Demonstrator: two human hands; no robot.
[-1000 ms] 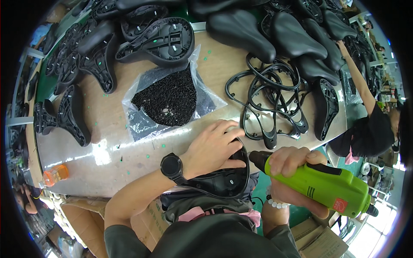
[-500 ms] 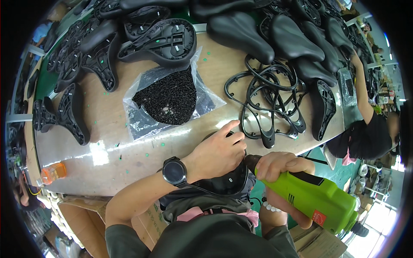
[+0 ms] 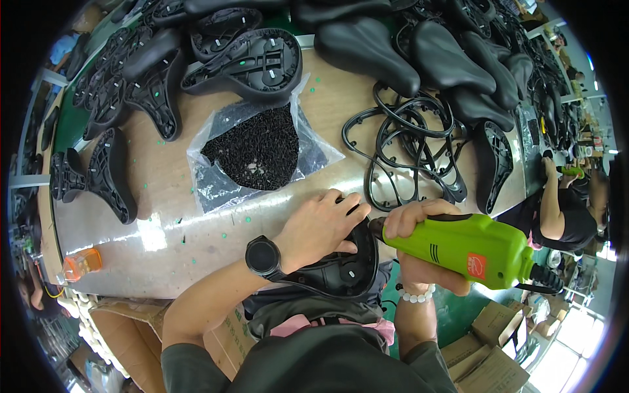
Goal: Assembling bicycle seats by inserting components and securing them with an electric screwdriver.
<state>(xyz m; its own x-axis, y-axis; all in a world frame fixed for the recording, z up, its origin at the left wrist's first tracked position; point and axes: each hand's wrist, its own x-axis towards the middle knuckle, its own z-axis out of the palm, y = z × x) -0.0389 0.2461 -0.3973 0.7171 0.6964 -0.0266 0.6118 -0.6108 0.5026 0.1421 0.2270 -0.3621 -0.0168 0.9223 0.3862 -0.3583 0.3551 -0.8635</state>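
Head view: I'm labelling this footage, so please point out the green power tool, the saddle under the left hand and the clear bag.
Green power tool (image 3: 452,245): head view, middle of its body.
Saddle (image 3: 340,276): head view, exposed underside.
Clear bag (image 3: 317,155): head view, bare plastic.

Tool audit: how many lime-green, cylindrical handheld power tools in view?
2. One lime-green power tool is in the right hand; what looks like a second tool is beside the black-shirted co-worker, far right. More may be hidden in background clutter.
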